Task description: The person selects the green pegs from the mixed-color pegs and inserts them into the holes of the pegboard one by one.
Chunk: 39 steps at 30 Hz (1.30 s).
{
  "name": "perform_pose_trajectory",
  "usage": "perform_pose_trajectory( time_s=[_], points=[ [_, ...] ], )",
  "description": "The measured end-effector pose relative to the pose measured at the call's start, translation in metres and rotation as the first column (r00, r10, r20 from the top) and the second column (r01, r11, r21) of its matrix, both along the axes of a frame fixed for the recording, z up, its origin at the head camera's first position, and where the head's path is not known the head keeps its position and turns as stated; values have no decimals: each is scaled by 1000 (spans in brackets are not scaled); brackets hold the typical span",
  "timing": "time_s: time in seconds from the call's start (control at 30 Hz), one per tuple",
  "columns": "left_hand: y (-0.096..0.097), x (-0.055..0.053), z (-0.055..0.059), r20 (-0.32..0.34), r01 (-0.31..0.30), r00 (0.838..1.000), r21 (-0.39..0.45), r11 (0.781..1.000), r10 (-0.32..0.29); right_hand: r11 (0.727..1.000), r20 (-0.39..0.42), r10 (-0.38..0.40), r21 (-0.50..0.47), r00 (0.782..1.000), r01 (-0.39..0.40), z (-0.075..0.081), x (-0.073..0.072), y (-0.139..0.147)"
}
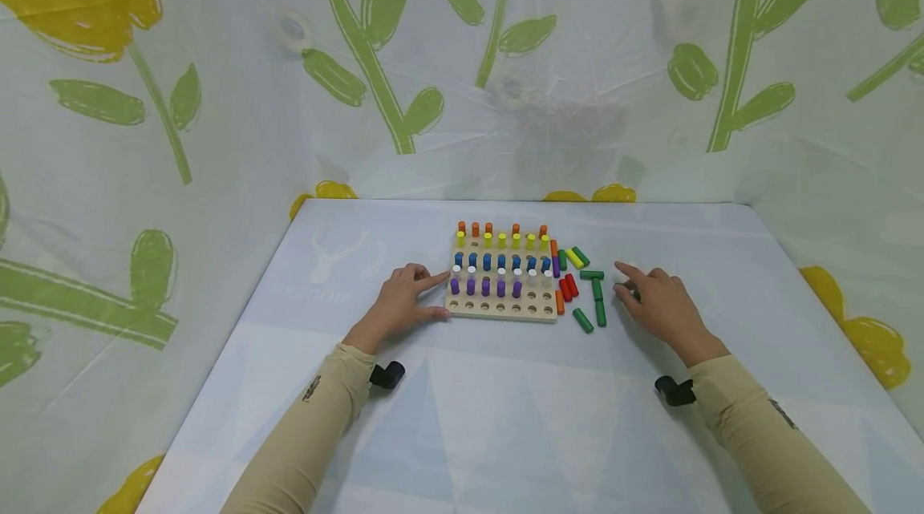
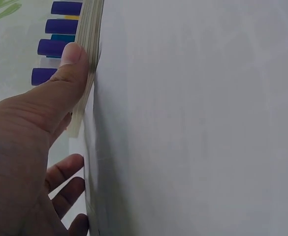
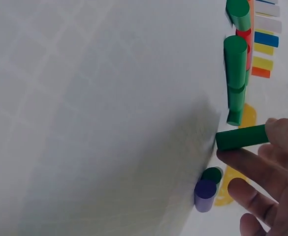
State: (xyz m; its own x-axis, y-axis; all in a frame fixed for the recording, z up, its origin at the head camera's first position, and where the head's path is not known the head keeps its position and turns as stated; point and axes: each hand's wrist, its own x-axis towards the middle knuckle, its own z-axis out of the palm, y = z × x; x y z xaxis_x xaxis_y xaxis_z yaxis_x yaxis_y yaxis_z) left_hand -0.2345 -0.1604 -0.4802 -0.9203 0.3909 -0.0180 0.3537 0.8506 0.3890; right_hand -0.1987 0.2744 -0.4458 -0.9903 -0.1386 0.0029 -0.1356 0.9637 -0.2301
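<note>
A wooden pegboard (image 1: 465, 308) lies on the table with rows of orange, yellow, blue, white and purple pegs (image 1: 501, 289) standing in it. Holes show along its front row. At its left side my left hand (image 1: 400, 299) touches the edge with a straight index finger, and the thumb rests at the front corner. The left wrist view shows that thumb (image 2: 71, 54) flat against the board's layered edge, beside the purple pegs. My right hand (image 1: 666, 307), right of the loose pegs, pinches a green peg (image 3: 240, 137) between thumb and index finger, its other fingers loosely bent.
Loose green pegs (image 1: 601, 313), red pegs (image 1: 572, 285) and a few orange, yellow and purple ones lie right of the board. In the right wrist view a purple peg (image 3: 205, 196) and another green one lie near my fingers. Patterned cloth walls (image 1: 606, 129) enclose the table.
</note>
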Motion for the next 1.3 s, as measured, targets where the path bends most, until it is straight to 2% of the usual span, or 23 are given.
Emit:
perform_pose_trajectory(
  time_s=[0.33, 0.63, 0.93, 1.3],
  points=[
    [0, 0, 1, 15, -12, 1000, 5, 1000, 12, 996, -112, -11, -87, 994, 1, -2, -1, 7],
    [1, 1, 3, 30, -27, 999, 11, 1000, 26, 996, -97, -12, -93, 995, 3, -2, -1, 7],
    [0, 3, 4, 52, -38, 998, 8, 999, 37, 991, 3, -43, -124, 999, 43, -3, -3, 6],
    [2, 1, 3, 50, -30, 998, 12, 999, 29, 989, -69, -11, -147, 998, 1, -6, -1, 8]
  ],
)
